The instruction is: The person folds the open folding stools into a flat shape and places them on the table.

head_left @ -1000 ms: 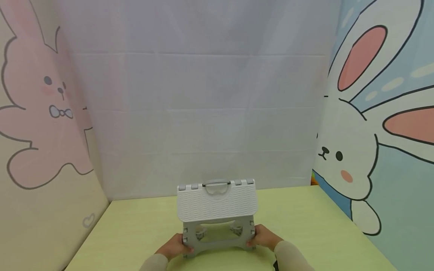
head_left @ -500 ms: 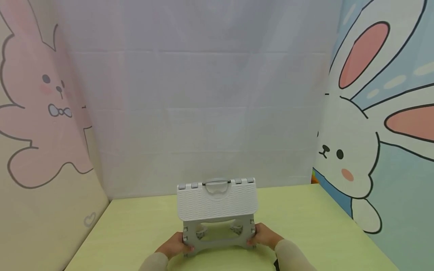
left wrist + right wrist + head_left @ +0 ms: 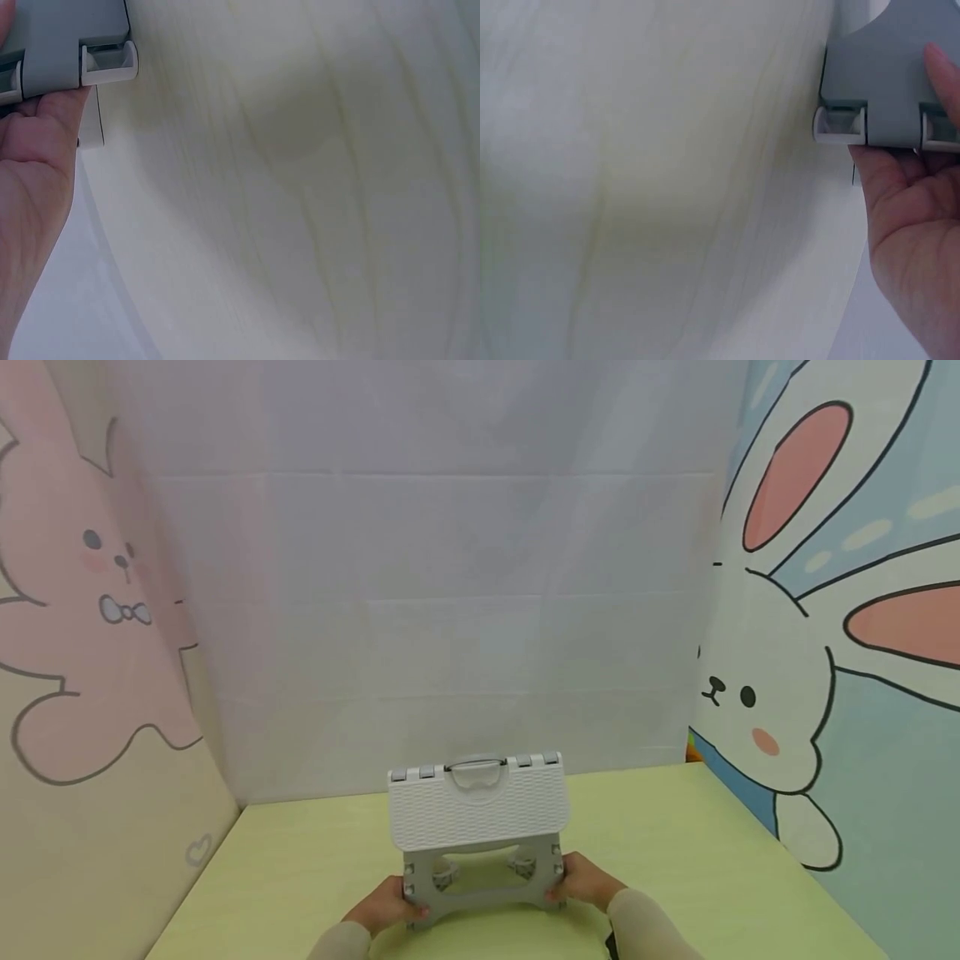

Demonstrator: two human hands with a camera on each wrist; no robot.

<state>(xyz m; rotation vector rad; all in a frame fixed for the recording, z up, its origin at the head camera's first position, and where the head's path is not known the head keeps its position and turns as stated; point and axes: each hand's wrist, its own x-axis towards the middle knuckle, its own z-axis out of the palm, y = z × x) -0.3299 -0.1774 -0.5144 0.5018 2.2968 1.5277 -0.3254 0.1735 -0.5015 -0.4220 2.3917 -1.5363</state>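
Observation:
A folding step stool with a white woven-pattern top, a carry handle and grey legs stands at the near middle of the table in the head view. My left hand grips the left edge of its front leg panel, thumb on the front face. On the opposite edge my right hand holds the same panel, thumb likewise in front. In the left wrist view the fingers wrap behind the hinged grey leg. The right wrist view has the thumb lying on the grey panel, fingers curled behind.
The table has a pale yellow-green top. A white sheet hangs behind it. Walls with rabbit drawings, a pink rabbit and a white rabbit, close in both sides. A small dark object shows beside the right sleeve.
Both hands keep their grip on the stool, which holds its place on the table. The head view has shifted very slightly.

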